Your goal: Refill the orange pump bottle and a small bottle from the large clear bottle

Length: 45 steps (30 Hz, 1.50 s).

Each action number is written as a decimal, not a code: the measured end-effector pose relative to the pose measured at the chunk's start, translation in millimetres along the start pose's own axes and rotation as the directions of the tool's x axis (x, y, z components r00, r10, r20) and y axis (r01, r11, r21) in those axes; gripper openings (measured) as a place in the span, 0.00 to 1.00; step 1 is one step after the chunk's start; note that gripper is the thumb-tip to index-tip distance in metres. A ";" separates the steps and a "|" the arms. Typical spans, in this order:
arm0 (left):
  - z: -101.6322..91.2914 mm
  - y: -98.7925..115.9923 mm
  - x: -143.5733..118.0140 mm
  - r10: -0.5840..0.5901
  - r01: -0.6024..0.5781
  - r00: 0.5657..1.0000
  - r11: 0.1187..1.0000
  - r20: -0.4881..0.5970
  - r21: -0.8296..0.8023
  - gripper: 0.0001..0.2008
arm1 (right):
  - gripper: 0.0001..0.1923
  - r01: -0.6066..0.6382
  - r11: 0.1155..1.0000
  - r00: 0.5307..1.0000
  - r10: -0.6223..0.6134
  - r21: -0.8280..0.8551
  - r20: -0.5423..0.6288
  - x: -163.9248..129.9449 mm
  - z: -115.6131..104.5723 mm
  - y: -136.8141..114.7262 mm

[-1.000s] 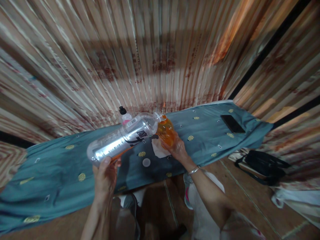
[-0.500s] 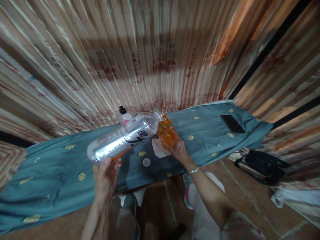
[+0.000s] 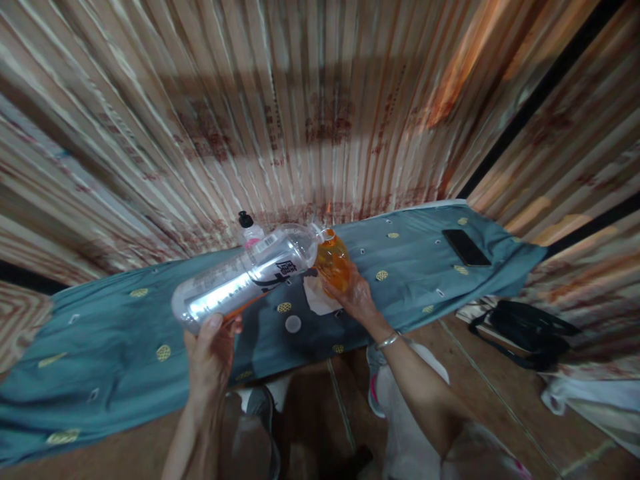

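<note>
1. The left hand (image 3: 209,353) has its fingers wrapped round the base of one large clear bottle (image 3: 245,277), held tilted so its mouth points down to the right.
2. The right hand (image 3: 356,297) has its fingers closed round one small orange bottle (image 3: 331,261), which stands on the worktop with its mouth touching the mouth of the large clear bottle.
3. A thin line of orange liquid lies along the lower side of the large clear bottle.
4. One white cap (image 3: 293,325) lies just below the large clear bottle, with one pale paper (image 3: 317,298) beside it.
5. One black-capped bottle (image 3: 249,229) stands just behind the large clear bottle.
6. One dark phone (image 3: 466,247) lies well to the right of the large clear bottle.
7. The worktop (image 3: 125,333) is covered by a blue-grey cloth with yellow motifs.
8. Striped curtains (image 3: 320,107) hang behind; one black bag (image 3: 527,331) lies on the wooden floor, right.
</note>
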<state>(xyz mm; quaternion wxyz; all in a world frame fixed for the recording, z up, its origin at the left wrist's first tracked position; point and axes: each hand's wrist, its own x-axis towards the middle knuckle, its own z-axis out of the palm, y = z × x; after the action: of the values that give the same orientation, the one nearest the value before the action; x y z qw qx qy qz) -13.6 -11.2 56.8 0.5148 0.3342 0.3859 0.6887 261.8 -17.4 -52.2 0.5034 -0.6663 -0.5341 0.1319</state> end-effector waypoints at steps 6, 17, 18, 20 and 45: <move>2.0 0.7 -0.4 0.015 -0.015 1.000 1.000 0.005 0.004 0.20 | 0.33 0.029 0.999 0.999 -0.028 0.029 -0.016 0.1 -1.1 -2.9; 3.0 0.8 -0.7 0.017 -0.017 1.000 1.000 0.006 0.009 0.21 | 0.31 0.039 0.999 0.999 -0.039 0.031 -0.005 1.2 -1.7 -4.6; 3.2 0.8 -0.6 0.013 -0.013 1.000 1.000 0.004 0.001 0.22 | 0.30 0.039 0.999 0.999 -0.039 0.028 -0.003 1.4 -2.0 -5.0; 3.3 1.0 -0.8 0.003 -0.003 1.000 1.000 -0.008 -0.009 0.23 | 0.30 0.037 0.999 0.999 -0.036 0.019 -0.005 1.6 -2.5 -5.6; 6.3 3.0 -3.3 -0.004 0.004 1.000 1.000 -0.009 0.011 0.20 | 0.30 0.045 0.999 0.999 -0.045 0.020 -0.002 1.2 -6.5 -10.5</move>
<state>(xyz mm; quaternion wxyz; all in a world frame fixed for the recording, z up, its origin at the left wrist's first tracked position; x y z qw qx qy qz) -8.8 -13.8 62.2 0.5127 0.3333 0.3925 0.6870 260.8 -20.7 -40.2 0.5132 -0.6492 -0.5473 0.1252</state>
